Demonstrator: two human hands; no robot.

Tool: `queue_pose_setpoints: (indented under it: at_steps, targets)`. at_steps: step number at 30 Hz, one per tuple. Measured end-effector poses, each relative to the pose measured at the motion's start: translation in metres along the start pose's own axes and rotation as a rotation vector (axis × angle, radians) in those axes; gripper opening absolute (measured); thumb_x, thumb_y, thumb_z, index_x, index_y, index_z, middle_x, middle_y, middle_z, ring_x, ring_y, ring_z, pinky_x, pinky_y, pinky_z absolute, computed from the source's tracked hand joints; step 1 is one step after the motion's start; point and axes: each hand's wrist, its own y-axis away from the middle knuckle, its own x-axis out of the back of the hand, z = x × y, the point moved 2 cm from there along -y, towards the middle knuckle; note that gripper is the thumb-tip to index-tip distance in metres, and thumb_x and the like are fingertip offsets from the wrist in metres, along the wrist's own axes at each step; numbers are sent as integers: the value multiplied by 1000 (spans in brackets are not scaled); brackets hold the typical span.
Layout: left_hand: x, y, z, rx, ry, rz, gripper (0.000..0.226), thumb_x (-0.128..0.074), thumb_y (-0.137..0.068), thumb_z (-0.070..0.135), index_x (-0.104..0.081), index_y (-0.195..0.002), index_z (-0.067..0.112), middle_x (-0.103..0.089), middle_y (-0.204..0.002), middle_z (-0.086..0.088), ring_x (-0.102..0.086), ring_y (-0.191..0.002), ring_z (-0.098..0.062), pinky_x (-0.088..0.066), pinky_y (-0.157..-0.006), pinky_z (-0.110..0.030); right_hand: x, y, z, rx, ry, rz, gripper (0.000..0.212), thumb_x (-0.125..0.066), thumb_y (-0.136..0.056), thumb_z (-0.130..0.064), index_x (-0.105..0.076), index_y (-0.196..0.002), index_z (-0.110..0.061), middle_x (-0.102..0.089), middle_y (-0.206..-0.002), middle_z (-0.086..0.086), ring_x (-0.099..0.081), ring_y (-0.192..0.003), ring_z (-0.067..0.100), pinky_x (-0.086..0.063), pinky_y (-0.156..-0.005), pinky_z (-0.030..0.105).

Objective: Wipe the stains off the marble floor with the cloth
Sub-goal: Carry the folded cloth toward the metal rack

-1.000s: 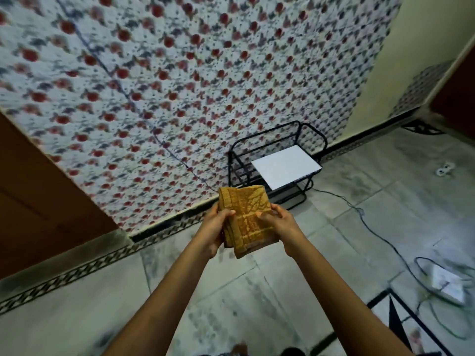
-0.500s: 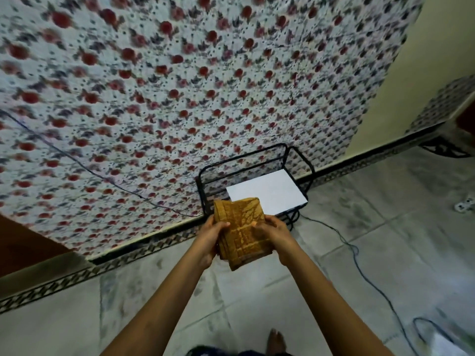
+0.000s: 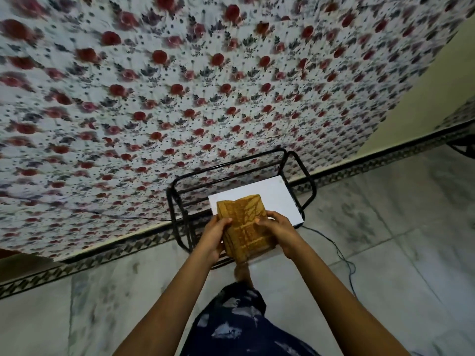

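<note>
- Left hand [image 3: 214,236] and right hand [image 3: 279,231] each grip the folded cloth [image 3: 244,226], held above the marble floor [image 3: 385,240].
- Black wire rack [image 3: 239,181] stands directly ahead against the floral wall [image 3: 180,86]; a cable [image 3: 341,255] trails right.

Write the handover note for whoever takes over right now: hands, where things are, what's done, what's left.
Left hand grips the left edge of the folded yellow cloth; right hand grips its right edge.
The cloth is held in the air, in front of the black wire rack by the wall.
Marble floor shows grey smudges; the cloth is not touching it.
Done: cloth in hand.
Left: bring the cloth down and wipe the stains.
</note>
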Motion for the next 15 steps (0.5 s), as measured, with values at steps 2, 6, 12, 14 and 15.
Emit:
queue_pose_setpoints:
  at_steps: [2, 6, 12, 14, 15]
  targets:
    - [-10, -26, 9, 23, -32, 3, 15, -52, -92, 21, -58, -105, 28, -63, -115, -8, -58, -105, -28, -48, -93, -46, 11, -26, -4, -47, 42, -48, 46, -68, -83, -24, -52, -124, -15, -60, -118, 10, -57, -106, 25, -51, -79, 33]
    - [-38, -83, 25, 58, -30, 37, 18, -49, -95, 21, -53, -112, 22, -61, -104, -5, -59, -89, -18, -47, -66, -30, 35, -90, -14, -194, 59, -118, 47, -66, -84, -20, -49, -127, -14, -61, -115, 8, -57, -107, 25, -47, -91, 38]
    - [-57, -172, 19, 100, -97, 120, 16, -49, -95, 21, -55, -110, 23, -59, -114, -6, -56, -100, -23, -48, -81, -37, 49, -199, -3, -334, 90, -125, 45, -62, -88, -21, -48, -130, -12, -57, -127, 14, -57, -109, 27, -49, -85, 34]
    - [-55, -213, 11, 129, -115, 158, 22, -49, -96, 21, -54, -117, 21, -59, -120, -10, -56, -107, -30, -48, -90, -45, 47, -243, 9, -362, 118, -173, 47, -62, -89, -22, -45, -132, -11, -56, -127, 13, -56, -109, 27, -50, -85, 32]
    - [-54, -235, 5, 134, -119, 171, 23, -47, -96, 20, -54, -118, 21, -60, -121, -12, -57, -108, -31, -48, -90, -47, 47, -267, 16, -373, 112, -193, 47, -62, -89, -19, -45, -132, -11, -56, -124, 12, -57, -105, 25, -51, -77, 26]
